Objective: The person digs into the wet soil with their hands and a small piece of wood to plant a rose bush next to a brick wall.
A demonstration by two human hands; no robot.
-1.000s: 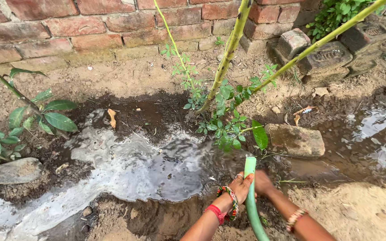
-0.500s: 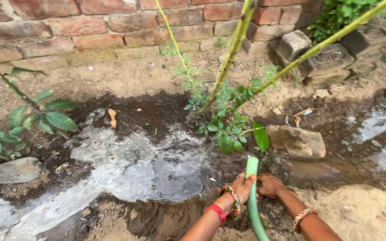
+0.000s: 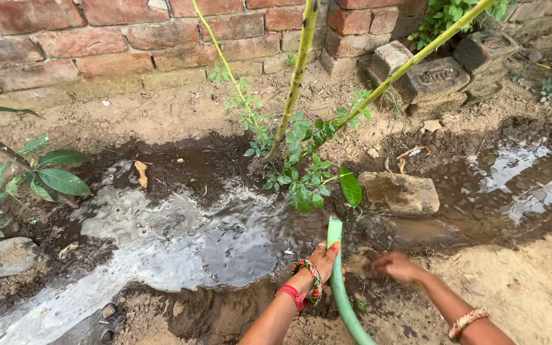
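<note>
A green hose [image 3: 338,285] runs up from the bottom edge, and its open end lies at the rim of a muddy pool [image 3: 218,246]. My left hand [image 3: 322,257], with bangles on the wrist, grips the hose just behind its end. My right hand [image 3: 398,266] hovers low over the wet soil to the right of the hose and is apart from it. It is blurred, with a brown smear at its fingertips, so its grip is unclear. A small green-stemmed plant [image 3: 296,137] stands just beyond the hose end.
A brick wall [image 3: 97,38] closes the far side. A loose brick [image 3: 398,191] lies right of the plant, with more bricks [image 3: 439,73] stacked behind. A second puddle [image 3: 519,172] lies at the right. A flat stone [image 3: 1,257] and leafy plant [image 3: 46,176] sit at the left.
My right hand has left the hose and swung out to the right over the soil. The left hand keeps its hold on the hose. The view has shifted slightly rightward.
</note>
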